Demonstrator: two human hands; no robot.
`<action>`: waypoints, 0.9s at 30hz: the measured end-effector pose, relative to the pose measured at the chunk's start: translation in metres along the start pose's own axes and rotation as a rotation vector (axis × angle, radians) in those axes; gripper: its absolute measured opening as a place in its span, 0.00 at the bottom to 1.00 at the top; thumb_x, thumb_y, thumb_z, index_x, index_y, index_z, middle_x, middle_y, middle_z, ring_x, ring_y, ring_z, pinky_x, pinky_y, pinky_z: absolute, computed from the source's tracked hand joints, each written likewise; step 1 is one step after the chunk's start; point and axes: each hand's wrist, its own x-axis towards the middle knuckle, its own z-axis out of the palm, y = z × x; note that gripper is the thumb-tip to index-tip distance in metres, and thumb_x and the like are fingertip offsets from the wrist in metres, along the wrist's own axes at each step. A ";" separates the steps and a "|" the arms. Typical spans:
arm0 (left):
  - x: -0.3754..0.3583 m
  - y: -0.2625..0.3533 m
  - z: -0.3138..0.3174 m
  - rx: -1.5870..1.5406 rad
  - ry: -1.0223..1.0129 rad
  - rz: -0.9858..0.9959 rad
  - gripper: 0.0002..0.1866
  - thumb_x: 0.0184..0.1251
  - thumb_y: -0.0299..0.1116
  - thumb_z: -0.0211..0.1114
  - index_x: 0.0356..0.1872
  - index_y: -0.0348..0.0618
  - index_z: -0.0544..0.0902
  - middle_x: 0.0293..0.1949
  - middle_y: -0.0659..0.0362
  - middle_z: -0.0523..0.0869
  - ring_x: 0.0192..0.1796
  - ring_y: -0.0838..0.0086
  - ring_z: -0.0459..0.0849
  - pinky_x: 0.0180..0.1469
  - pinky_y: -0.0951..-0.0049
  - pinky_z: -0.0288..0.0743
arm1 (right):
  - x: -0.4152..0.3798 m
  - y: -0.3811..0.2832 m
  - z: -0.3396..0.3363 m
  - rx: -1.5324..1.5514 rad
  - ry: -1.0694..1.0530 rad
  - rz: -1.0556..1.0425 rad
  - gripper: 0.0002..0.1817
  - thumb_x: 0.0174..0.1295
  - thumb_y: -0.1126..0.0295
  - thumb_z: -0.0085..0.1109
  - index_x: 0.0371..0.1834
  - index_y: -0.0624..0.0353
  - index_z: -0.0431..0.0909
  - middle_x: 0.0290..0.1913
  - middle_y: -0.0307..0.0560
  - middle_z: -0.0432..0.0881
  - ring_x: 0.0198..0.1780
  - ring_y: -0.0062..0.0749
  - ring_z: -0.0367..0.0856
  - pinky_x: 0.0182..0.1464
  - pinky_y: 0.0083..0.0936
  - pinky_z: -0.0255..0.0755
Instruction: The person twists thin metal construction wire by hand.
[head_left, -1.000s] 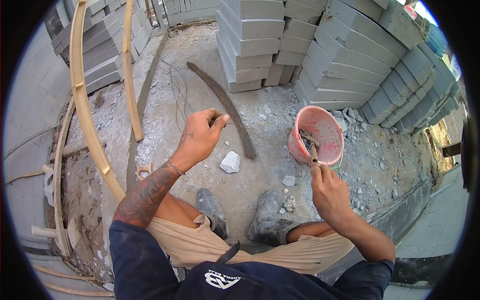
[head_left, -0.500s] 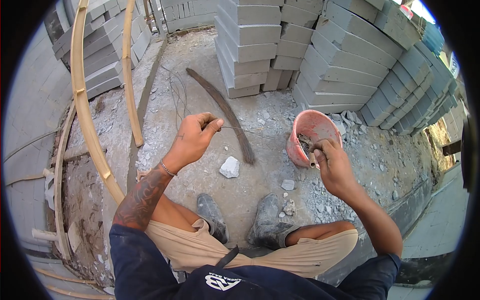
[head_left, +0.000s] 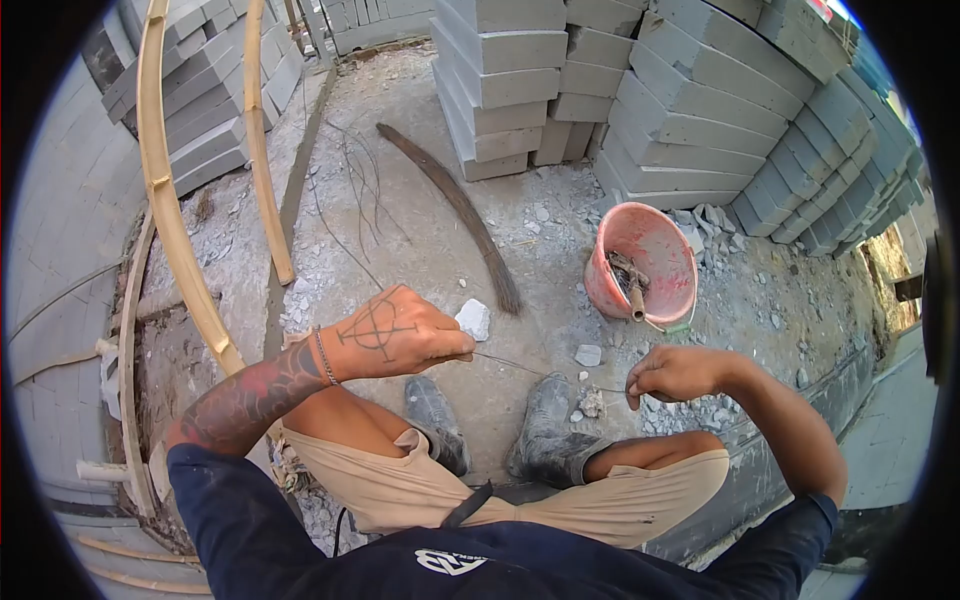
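Observation:
A thin dark wire (head_left: 520, 364) stretches between my two hands, above my boots. My left hand (head_left: 400, 328) is closed in a pinch on it, back of the hand upward. From behind that hand, a length of wire runs away to the upper left over the concrete. My right hand (head_left: 682, 374) has its fingers pinched at the wire's other end, near my right knee. Beyond my right hand stands a red bucket (head_left: 622, 250), holding a handled tool (head_left: 637, 300) whose head I cannot make out. A curved bundle of wires (head_left: 455, 205) lies on the floor ahead.
Stacks of grey blocks (head_left: 515, 88) rise ahead and to the right. Bamboo strips (head_left: 163, 215) lean at the left, beside a strip of soil. A white stone chunk (head_left: 473, 320) lies near my left hand, and rubble (head_left: 715, 235) surrounds the bucket.
Both hands have come closer to my body. My right hand has left the front of the bucket and moved down, and the wire now spans the gap between my hands.

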 end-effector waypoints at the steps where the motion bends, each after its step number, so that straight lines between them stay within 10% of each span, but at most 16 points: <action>1: 0.001 0.002 -0.006 0.055 -0.005 0.040 0.06 0.61 0.34 0.66 0.32 0.44 0.82 0.22 0.59 0.83 0.25 0.65 0.83 0.26 0.67 0.74 | -0.001 0.000 0.007 0.007 -0.010 -0.001 0.14 0.65 0.67 0.47 0.38 0.63 0.83 0.32 0.50 0.81 0.34 0.33 0.77 0.43 0.31 0.71; 5: -0.010 -0.013 -0.003 0.093 0.014 -0.051 0.05 0.60 0.32 0.67 0.32 0.44 0.80 0.22 0.58 0.82 0.24 0.64 0.82 0.26 0.66 0.73 | -0.004 0.007 0.028 0.232 0.389 -0.202 0.08 0.65 0.74 0.50 0.46 0.62 0.73 0.33 0.50 0.76 0.34 0.35 0.76 0.41 0.31 0.71; 8: -0.003 -0.014 -0.006 -0.029 0.076 -0.110 0.04 0.61 0.28 0.66 0.33 0.40 0.80 0.23 0.54 0.82 0.25 0.60 0.82 0.28 0.65 0.74 | -0.002 0.005 0.027 -0.152 0.926 -0.454 0.07 0.62 0.79 0.55 0.42 0.62 0.75 0.37 0.52 0.77 0.40 0.45 0.78 0.44 0.36 0.73; 15: -0.003 -0.020 -0.008 -0.034 0.244 -0.150 0.05 0.60 0.27 0.66 0.36 0.39 0.82 0.25 0.53 0.83 0.24 0.60 0.82 0.26 0.66 0.74 | -0.002 0.004 0.031 -0.687 1.045 -0.572 0.06 0.60 0.74 0.58 0.40 0.61 0.78 0.38 0.51 0.77 0.37 0.50 0.80 0.38 0.38 0.75; 19: -0.014 -0.031 -0.003 0.470 0.301 0.142 0.09 0.53 0.26 0.67 0.36 0.43 0.82 0.21 0.62 0.79 0.21 0.71 0.79 0.22 0.71 0.72 | 0.007 0.012 0.038 -0.414 0.740 -0.707 0.06 0.62 0.70 0.55 0.30 0.60 0.78 0.21 0.43 0.69 0.23 0.37 0.75 0.23 0.31 0.67; 22: -0.019 -0.040 0.002 0.513 0.317 0.217 0.11 0.50 0.26 0.67 0.37 0.44 0.82 0.21 0.64 0.76 0.21 0.75 0.78 0.21 0.74 0.71 | 0.002 0.010 0.060 1.308 -0.276 -0.437 0.14 0.67 0.66 0.50 0.27 0.64 0.76 0.19 0.30 0.60 0.19 0.20 0.54 0.22 0.20 0.50; 23: -0.019 -0.042 0.005 0.482 0.309 0.180 0.10 0.52 0.25 0.66 0.37 0.43 0.82 0.22 0.63 0.78 0.23 0.74 0.80 0.22 0.73 0.71 | 0.000 0.007 0.059 1.312 -0.270 -0.434 0.14 0.67 0.66 0.50 0.27 0.64 0.76 0.19 0.30 0.60 0.19 0.20 0.54 0.22 0.20 0.50; 26: -0.012 -0.041 0.015 0.253 0.296 -0.057 0.09 0.58 0.26 0.65 0.40 0.40 0.82 0.25 0.58 0.82 0.26 0.68 0.82 0.26 0.71 0.74 | -0.004 -0.007 0.046 0.340 0.705 -0.419 0.15 0.70 0.60 0.55 0.39 0.64 0.75 0.25 0.34 0.71 0.25 0.15 0.65 0.27 0.18 0.62; 27: -0.007 -0.036 0.017 0.237 0.293 -0.040 0.09 0.58 0.26 0.65 0.40 0.40 0.82 0.25 0.58 0.82 0.26 0.68 0.82 0.26 0.71 0.74 | -0.004 -0.006 0.044 0.349 0.718 -0.401 0.15 0.70 0.60 0.55 0.39 0.64 0.75 0.25 0.34 0.71 0.25 0.15 0.65 0.27 0.18 0.62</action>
